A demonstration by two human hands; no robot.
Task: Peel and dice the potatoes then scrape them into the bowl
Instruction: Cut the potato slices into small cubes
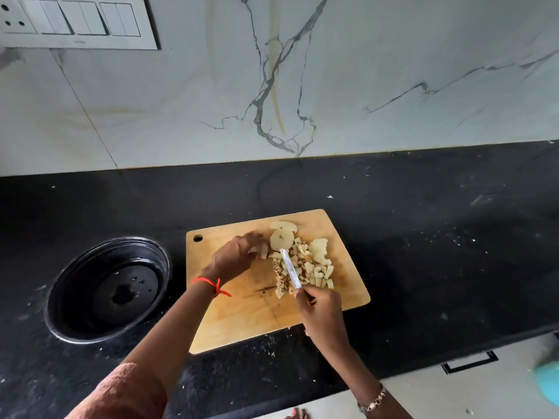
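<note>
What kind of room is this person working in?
Probably a home kitchen: a black counter below a marble-patterned wall, a wooden cutting board heaped with diced potato, and a black bowl beside it.

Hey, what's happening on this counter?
A person is dicing potatoes on a wooden cutting board. The right hand holds a knife, its blade across the pile of diced pieces; the left hand pinches a potato piece beside two round slices. The black bowl to the left holds no potato yet.

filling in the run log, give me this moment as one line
stage: dicing | left hand: holds potato piece | right hand: grips knife | diced potato: on cutting board | bowl: no potato
</note>
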